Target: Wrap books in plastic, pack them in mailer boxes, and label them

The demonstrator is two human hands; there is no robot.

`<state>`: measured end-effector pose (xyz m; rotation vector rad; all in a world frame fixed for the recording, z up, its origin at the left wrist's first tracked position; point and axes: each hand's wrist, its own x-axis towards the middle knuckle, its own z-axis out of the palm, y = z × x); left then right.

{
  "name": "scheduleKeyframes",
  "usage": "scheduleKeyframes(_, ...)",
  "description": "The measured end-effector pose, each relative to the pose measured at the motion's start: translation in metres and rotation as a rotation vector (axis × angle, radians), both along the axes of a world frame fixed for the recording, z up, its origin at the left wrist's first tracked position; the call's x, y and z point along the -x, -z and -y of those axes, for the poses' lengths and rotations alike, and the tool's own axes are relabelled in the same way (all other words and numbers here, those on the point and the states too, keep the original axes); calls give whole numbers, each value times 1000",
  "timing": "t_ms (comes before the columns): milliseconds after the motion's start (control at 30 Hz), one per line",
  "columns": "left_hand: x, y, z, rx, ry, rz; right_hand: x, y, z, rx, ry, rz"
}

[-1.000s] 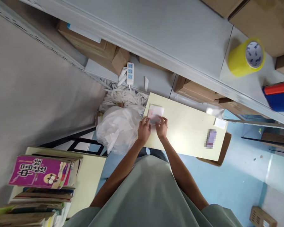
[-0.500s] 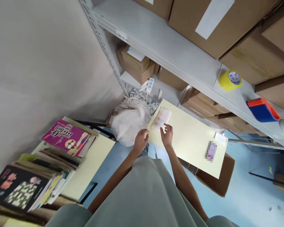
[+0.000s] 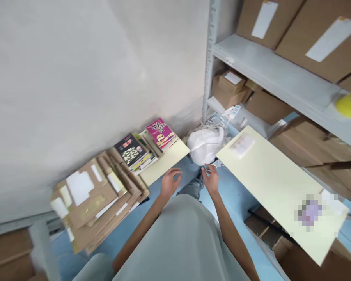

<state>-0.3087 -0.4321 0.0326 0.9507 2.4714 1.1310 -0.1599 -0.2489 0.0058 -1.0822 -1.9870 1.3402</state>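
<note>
L hand (image 3: 170,183), 6 o'clock from ctr of my remote feed: approx. half open, thumb & fingers curved w/ gap betw., holding nil, midair; nearest item, pale book table (image 3: 168,160). R hand (image 3: 211,181), betw. 4 & 5 o'clock: part open, fingers bent, also holding nil; nearest item, white plastic bag (image 3: 203,146), 3 o'clock, seen betw. the 2 tables. Flat whitish packet (image 3: 242,145), 3 o'clock, farther out, lying at near-wall end of work table (image 3: 272,179), apart from both hands. Same table, 4 o'clock: purple item (image 3: 310,212), pixelated, can't ID. On book table, approx. 9–10 o'clock: magenta-cover book (image 3: 160,133), dark-cover book (image 3: 131,150). 8 o'clock: stacked brown cardboard (image 3: 101,191), white labels. 2 o'clock: grey shelving (image 3: 275,62) w/ ctns.
</note>
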Motion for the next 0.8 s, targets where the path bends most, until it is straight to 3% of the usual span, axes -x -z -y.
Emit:
scheduleKeyframes(300,12,-10,158,215,-326,-3,28,-3,94,84,-338,-14)
scheduleKeyframes(500,27,-5,254,519,-501,-63,45,-4,135,143,-473,29)
scheduleKeyframes(633,63,6,313,738,-500,-55,55,-11,158,131,-489,51)
scheduleKeyframes(800,113,20,357,733,-406,-51,61,-21,199,94,-402,96)
